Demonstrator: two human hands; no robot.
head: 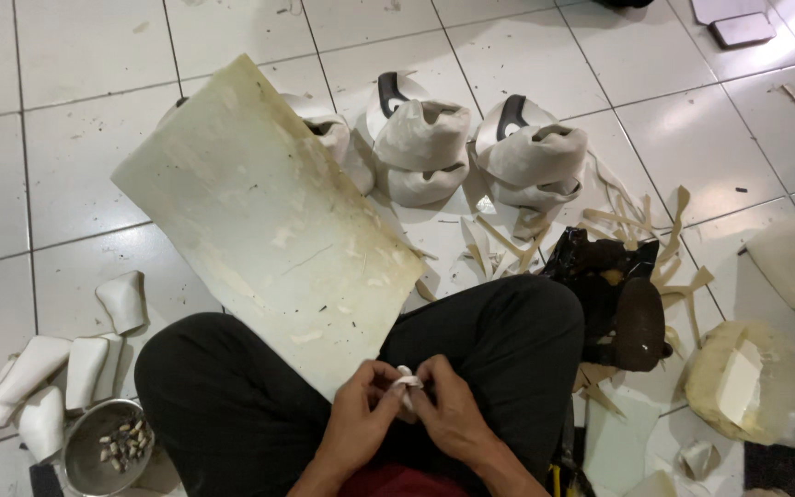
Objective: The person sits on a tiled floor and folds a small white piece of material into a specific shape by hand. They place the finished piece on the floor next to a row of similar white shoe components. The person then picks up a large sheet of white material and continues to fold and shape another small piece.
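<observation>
Both hands meet over the lap: left hand [358,414] and right hand [448,411] pinch a small white piece [406,380] between their fingertips, mostly hidden by fingers. Beyond it, a stained white board [259,216] leans across the black-trousered knees [213,368], covering part of the pale shoe uppers [425,138].

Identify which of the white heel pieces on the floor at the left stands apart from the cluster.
The curved white heel piece lying alone, farther up the floor; the other white heels are bunched together beside the metal bowl.
</observation>
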